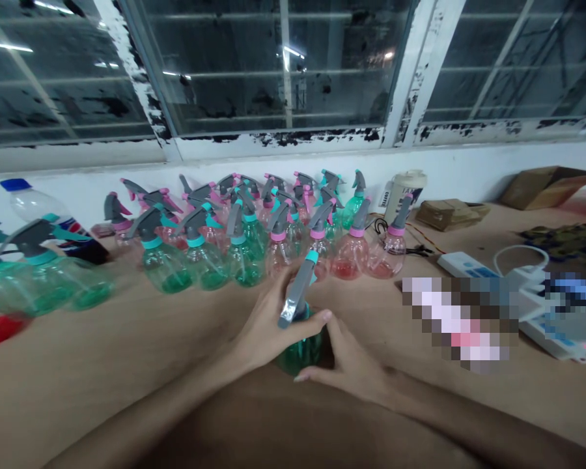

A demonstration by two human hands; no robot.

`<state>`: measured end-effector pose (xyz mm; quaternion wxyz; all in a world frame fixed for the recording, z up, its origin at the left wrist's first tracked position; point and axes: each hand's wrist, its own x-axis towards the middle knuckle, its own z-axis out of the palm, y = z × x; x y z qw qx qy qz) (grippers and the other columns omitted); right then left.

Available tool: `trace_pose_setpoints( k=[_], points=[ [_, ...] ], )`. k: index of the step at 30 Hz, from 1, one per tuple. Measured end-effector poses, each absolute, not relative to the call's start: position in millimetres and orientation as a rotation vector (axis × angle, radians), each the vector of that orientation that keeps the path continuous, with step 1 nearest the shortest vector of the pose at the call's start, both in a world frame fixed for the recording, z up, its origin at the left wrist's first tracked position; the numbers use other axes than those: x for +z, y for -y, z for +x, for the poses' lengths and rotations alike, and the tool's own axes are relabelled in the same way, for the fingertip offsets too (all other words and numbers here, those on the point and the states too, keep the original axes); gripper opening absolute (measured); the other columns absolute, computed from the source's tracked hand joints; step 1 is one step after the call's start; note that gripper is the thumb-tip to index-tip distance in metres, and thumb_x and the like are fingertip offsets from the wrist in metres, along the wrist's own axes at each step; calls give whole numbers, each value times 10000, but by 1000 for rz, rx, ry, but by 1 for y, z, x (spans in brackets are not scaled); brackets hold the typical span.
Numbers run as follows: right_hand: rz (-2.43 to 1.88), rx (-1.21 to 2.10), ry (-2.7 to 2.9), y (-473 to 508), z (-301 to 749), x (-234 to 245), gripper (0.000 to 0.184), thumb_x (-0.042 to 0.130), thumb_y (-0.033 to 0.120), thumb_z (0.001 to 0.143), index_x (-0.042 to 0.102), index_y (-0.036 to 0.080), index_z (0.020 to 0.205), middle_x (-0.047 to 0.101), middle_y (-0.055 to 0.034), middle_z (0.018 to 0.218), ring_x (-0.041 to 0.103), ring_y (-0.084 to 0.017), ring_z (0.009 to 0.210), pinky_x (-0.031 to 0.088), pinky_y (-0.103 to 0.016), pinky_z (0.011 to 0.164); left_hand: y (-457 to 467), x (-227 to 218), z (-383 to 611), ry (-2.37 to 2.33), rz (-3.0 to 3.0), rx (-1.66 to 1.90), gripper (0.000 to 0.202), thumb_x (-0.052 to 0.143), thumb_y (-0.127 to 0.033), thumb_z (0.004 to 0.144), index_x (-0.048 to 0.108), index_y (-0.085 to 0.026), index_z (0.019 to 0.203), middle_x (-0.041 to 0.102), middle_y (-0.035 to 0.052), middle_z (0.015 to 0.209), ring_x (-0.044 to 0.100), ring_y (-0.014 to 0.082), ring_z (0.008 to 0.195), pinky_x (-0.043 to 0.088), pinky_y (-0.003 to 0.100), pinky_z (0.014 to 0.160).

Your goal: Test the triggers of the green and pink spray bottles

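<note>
A green spray bottle [300, 355] with a grey and turquoise trigger head stands on the table in front of me, between both hands. My left hand [268, 322] wraps around its upper part, thumb stretched across just below the trigger head. Lower down, my right hand [349, 365] grips the bottle's right side, with the thumb at the front. Parts of the bottle are hidden behind the fingers. Just beyond it stand more green spray bottles [247, 264] and pink spray bottles [350, 254], in close rows.
Further green bottles [43, 286] and a cola bottle [34, 202] are at the left. A cup [404, 192] stands by the wall. To the right lie cardboard boxes [452, 213], a power strip [469, 266] with cables, and a blurred-out item [461, 322].
</note>
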<state>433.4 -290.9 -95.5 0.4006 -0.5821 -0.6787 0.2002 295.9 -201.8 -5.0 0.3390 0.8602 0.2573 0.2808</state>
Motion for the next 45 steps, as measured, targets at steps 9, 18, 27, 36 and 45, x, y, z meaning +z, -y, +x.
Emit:
trace_pose_setpoints(
  k=[9, 18, 27, 36, 45],
  points=[
    [-1445, 442, 1865, 278, 438, -92, 912, 657, 638, 603, 301, 187, 1311, 471, -144, 1280, 435, -299, 1185, 364, -485, 980, 197, -3, 304, -627, 2181, 875, 154, 486, -123, 664, 461, -198, 796, 342, -85, 552, 306, 72, 450, 296, 212, 439],
    [-1613, 241, 2021, 276, 483, -107, 771, 528, 629, 742, 342, 188, 1346, 381, -129, 1399, 312, -275, 1302, 247, -506, 1074, 178, -5, 284, -768, 2237, 975, 103, 464, -170, 662, 433, -225, 743, 352, -61, 572, 350, 109, 484, 295, 236, 449],
    [-1614, 195, 1987, 273, 500, -116, 535, 485, 505, 840, 467, 187, 1269, 485, -105, 1328, 370, -236, 1278, 332, -453, 1052, 177, -6, 281, -771, 2260, 986, 156, 451, -190, 679, 485, -238, 824, 430, -48, 583, 408, 134, 484, 369, 268, 496],
    [-1638, 233, 1987, 272, 499, -114, 525, 483, 505, 841, 493, 182, 1254, 482, -107, 1334, 370, -226, 1280, 338, -430, 1056, 180, 3, 283, -793, 2201, 922, 95, 480, -196, 696, 429, -236, 766, 527, -35, 629, 542, 155, 574, 456, 276, 578],
    [-1639, 212, 1983, 273, 499, -115, 529, 480, 495, 847, 472, 189, 1278, 494, -99, 1327, 359, -232, 1288, 323, -449, 1063, 186, 10, 284, -836, 2261, 928, 111, 457, -218, 731, 518, -224, 825, 559, -25, 617, 513, 138, 514, 460, 268, 545]
  ],
)
